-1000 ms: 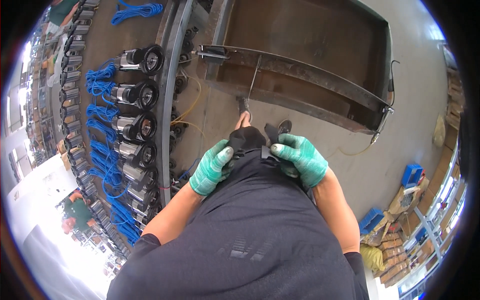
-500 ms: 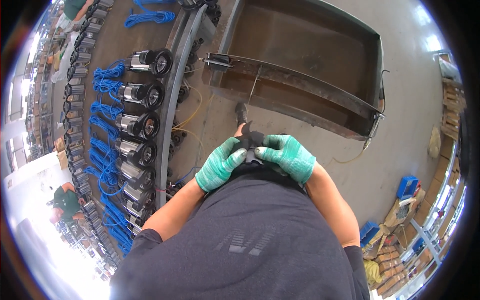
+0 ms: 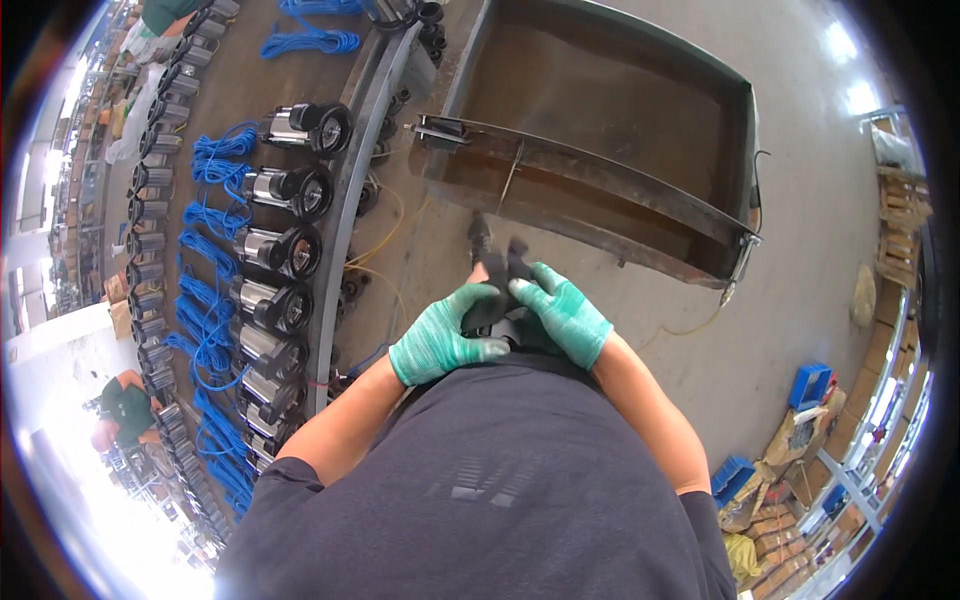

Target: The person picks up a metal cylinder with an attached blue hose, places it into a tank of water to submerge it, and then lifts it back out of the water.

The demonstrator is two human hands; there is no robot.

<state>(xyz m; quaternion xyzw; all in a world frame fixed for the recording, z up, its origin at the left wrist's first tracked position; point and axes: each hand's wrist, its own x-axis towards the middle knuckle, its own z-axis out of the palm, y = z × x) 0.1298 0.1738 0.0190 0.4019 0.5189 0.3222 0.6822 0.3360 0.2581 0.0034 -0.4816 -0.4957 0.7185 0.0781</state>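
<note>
Hands meet at your waist over a small black part.

At far left, steel-bodied pumps (image 3: 285, 190) with blue coiled cables (image 3: 215, 150) lie in a row. Your left hand (image 3: 440, 345), in a green glove, is cupped under the black part (image 3: 497, 300), bracing it against your body; your right hand (image 3: 565, 310) grips it from above. Compared with a second ago, both hands have closed together. The rusty steel trough (image 3: 600, 170) lies beyond.

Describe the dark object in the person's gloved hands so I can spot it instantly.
Start at the big rusty metal tank on the concrete floor. Just below its near wall, two green gloves meet; the small black part is clasped between them, the only dark piece there.
</note>
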